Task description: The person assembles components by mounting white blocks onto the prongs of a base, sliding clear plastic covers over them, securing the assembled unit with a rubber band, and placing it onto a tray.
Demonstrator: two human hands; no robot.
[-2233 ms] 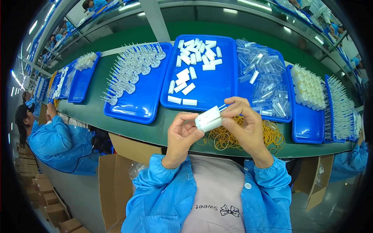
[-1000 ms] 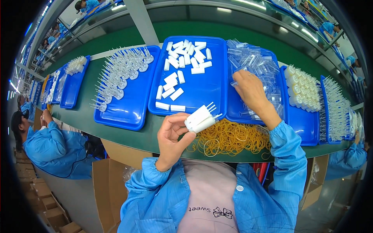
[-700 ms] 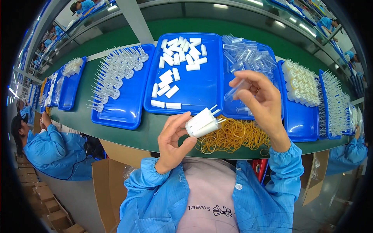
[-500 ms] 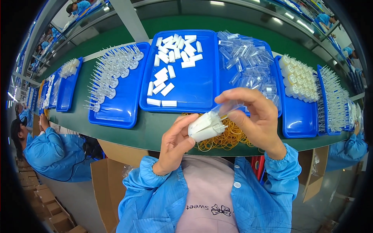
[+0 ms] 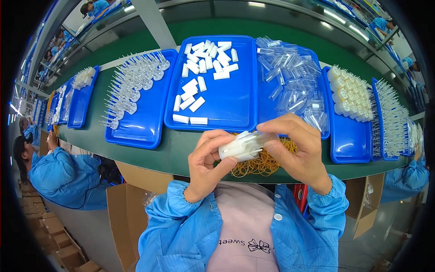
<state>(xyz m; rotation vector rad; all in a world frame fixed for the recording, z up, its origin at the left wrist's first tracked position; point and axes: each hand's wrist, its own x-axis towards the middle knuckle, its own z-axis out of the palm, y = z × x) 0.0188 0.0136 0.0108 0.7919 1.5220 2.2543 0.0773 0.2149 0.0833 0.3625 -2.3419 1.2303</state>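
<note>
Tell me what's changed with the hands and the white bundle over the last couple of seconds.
The right hand reached out to the tray of clear sleeves, took one and came back; it now works the sleeve over the white bundle. The left hand kept its grip on the bundle throughout. The trays and the rubber bands stayed put.

Glossy blue plastic for the trays (image 5: 213, 113), matt white plastic for the small blocks (image 5: 199, 86), clear shiny film for the sleeves (image 5: 294, 86). Dull yellow rubber for the bands (image 5: 258, 164); smooth matt green for the bench top (image 5: 176, 149). Thin blue cloth for the sleeves of the smock (image 5: 181, 226), brown cardboard for the boxes (image 5: 122, 199).
</note>
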